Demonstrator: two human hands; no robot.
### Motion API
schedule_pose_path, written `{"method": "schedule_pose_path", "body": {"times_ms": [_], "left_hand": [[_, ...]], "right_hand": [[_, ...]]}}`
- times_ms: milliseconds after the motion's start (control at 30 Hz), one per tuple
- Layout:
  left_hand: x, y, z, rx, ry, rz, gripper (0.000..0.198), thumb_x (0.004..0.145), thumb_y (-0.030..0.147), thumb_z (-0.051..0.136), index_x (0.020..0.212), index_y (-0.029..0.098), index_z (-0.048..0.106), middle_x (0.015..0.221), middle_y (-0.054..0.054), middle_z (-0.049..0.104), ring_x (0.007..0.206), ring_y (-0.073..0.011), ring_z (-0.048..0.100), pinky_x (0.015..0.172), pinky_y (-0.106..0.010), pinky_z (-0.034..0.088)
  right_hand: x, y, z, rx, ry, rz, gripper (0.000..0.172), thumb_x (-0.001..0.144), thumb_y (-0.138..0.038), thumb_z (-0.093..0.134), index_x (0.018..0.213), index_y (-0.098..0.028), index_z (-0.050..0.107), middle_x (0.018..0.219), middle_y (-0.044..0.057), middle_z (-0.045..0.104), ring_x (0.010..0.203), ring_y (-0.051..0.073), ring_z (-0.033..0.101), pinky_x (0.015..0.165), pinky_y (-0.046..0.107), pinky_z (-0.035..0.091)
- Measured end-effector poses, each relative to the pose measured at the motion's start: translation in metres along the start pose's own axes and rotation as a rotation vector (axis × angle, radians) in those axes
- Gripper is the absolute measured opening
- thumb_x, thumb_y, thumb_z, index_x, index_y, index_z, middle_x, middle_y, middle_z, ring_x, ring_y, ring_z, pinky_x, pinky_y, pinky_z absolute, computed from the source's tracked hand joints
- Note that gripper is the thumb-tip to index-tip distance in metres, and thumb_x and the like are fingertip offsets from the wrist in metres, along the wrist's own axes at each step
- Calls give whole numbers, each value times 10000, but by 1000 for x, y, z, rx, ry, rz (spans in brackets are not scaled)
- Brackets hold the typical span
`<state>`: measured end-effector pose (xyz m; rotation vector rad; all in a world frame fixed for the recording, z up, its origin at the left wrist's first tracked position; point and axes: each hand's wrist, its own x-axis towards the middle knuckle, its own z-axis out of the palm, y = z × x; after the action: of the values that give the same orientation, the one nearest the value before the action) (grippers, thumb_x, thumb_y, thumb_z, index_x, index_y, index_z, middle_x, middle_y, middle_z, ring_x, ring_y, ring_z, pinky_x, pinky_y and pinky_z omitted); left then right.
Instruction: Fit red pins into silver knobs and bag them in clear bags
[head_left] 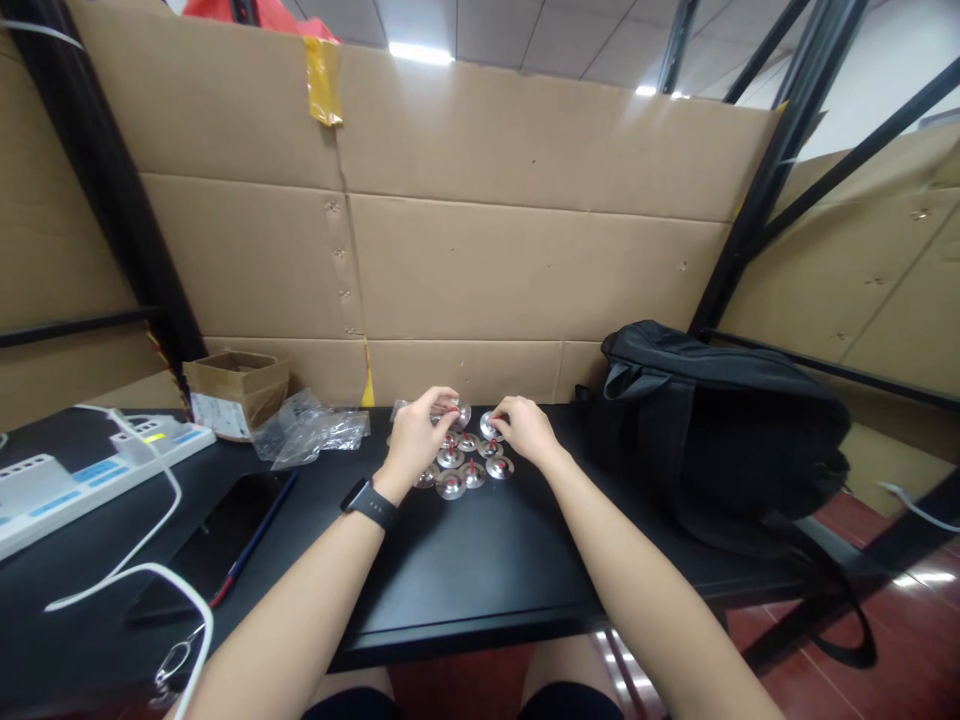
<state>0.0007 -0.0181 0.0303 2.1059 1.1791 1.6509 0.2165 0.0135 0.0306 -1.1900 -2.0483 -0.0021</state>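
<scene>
Several small shiny metal discs with red centres [474, 472] lie in a cluster on the black table [465, 570], near its back edge. My left hand [417, 432], with a black watch on the wrist, has its fingers pinched on one disc at the cluster's far left. My right hand [525, 425] pinches another metal disc [490, 424] at the cluster's far right. Both hands sit close together above the discs.
A black backpack [720, 420] lies on the table's right part. Crumpled clear plastic bags [311, 428] and a small cardboard box [236, 390] stand at the back left. A white power strip [90, 470] with white cable, and a dark tablet [225, 530], lie left. Cardboard walls enclose the back.
</scene>
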Motion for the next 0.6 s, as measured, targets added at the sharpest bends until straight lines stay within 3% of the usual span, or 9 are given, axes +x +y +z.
{"method": "schedule_pose_path", "body": {"times_ms": [67,267,600], "left_hand": [[2,-5,1,-93,55,-76,226,833,220,669,1058,237,654,939,-33,739,847,-192,725,833,-333,565],[6,-22,6,-387,114,-252,292,763,248,740,1025,169,636,917,-78,716,867,-208,720,844,-364,579],[3,-13,12,-399,67,-322,290,741,244,747,990,151,633,940,-88,721,890,-201,710,870,-380,575]], "right_hand": [[0,4,-2,19,29,34,87,805,-190,711,741,-226,757,845,50,754,793,204,668,754,312,480],[2,-5,-1,371,172,93,113,815,-293,703,781,-204,763,812,46,762,735,195,689,714,295,509],[-2,-29,25,746,205,194,233,802,-410,704,842,-187,756,864,75,763,838,239,711,820,354,555]]}}
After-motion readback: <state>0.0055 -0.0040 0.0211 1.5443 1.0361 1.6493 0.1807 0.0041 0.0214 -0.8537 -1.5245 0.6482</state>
